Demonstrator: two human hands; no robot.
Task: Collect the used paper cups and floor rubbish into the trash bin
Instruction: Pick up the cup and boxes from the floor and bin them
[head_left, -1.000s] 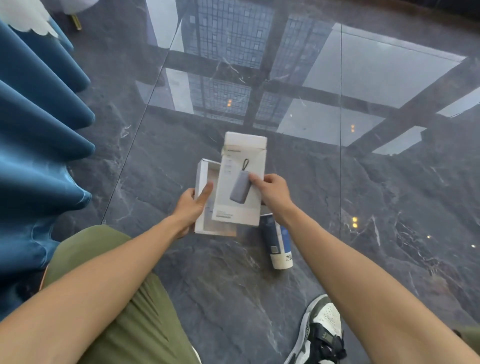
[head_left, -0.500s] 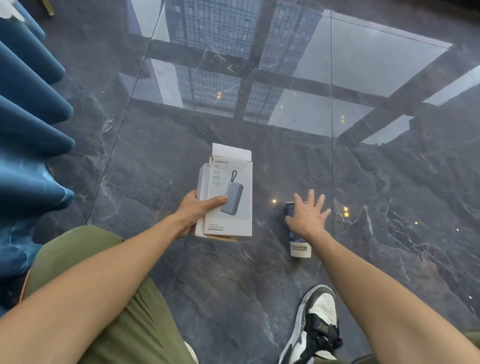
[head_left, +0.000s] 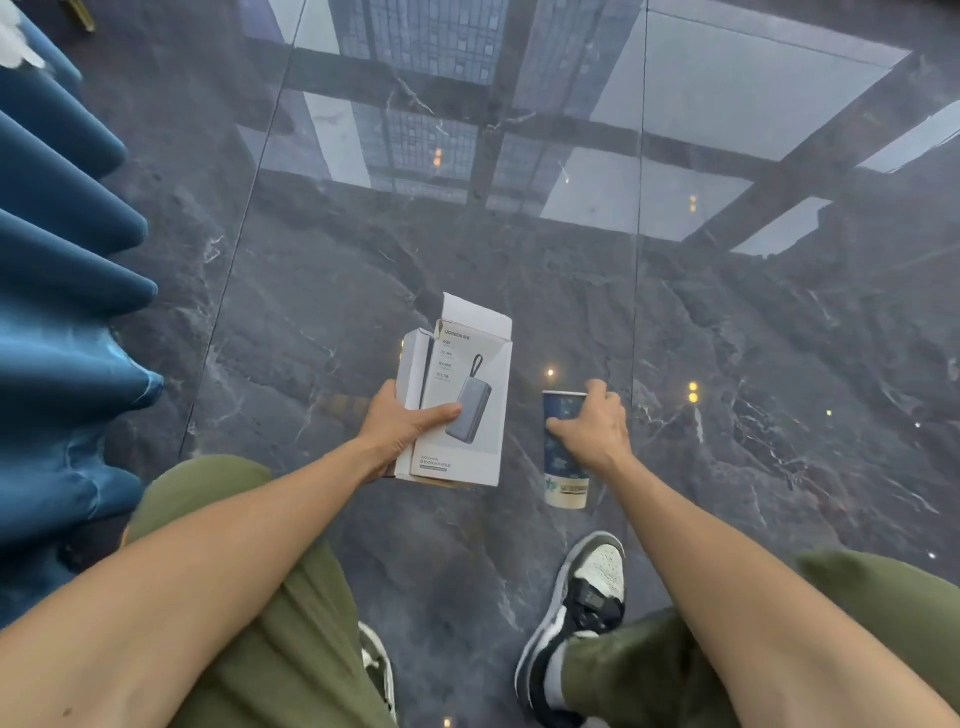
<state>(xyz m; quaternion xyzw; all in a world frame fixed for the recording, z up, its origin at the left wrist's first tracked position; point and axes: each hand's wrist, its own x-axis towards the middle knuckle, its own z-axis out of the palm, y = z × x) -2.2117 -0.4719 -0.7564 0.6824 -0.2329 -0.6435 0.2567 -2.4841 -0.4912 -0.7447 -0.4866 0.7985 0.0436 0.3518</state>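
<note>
My left hand (head_left: 402, 428) grips a stack of white cardboard boxes (head_left: 462, 384); the top one bears a picture of a grey power bank and its end flap stands open. To the right, my right hand (head_left: 595, 423) is closed around a blue patterned paper cup (head_left: 563, 467) with a white base, held just above the dark marble floor (head_left: 311, 291), its rim pointing away from me. No trash bin is in view.
Blue pleated curtain folds (head_left: 62, 322) run down the left edge. My green-trousered knees and a black-and-white sneaker (head_left: 582, 608) fill the bottom. The glossy floor reflects a window grid and ceiling lights.
My right hand let go of the boxes, reached to the cup lying on the floor and closed on it, lifting it. My left hand now holds the boxes alone.
</note>
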